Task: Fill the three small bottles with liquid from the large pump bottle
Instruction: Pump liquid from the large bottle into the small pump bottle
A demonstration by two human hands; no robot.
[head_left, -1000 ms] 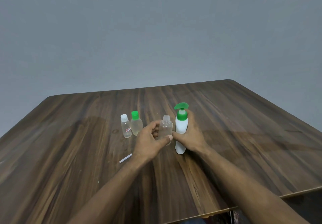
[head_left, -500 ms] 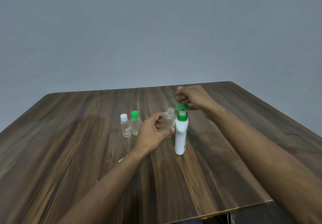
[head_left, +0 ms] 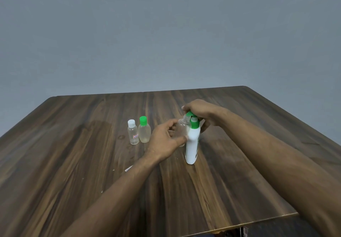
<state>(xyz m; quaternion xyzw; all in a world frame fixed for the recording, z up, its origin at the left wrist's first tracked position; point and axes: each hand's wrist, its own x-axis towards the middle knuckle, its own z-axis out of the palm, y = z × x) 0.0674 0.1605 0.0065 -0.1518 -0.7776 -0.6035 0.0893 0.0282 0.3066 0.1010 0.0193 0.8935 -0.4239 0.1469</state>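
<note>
A white pump bottle point(head_left: 192, 144) with a green pump head point(head_left: 191, 118) stands upright mid-table. My right hand point(head_left: 200, 112) rests on top of the pump head, fingers curled over it. My left hand point(head_left: 165, 140) grips a small clear uncapped bottle point(head_left: 181, 127), tilted with its open neck under the pump's spout. Two more small clear bottles stand upright to the left, close together: one with a white cap point(head_left: 133, 132) and one with a green cap point(head_left: 144, 129).
The dark wooden table point(head_left: 73, 163) reaches to a near edge at the lower right. A small white strip point(head_left: 128, 168) lies on the wood beside my left forearm. A plain grey wall stands behind.
My right hand left the pump bottle's body, rose, and came down onto the pump head. My left hand tipped the small bottle's neck in under the spout.
</note>
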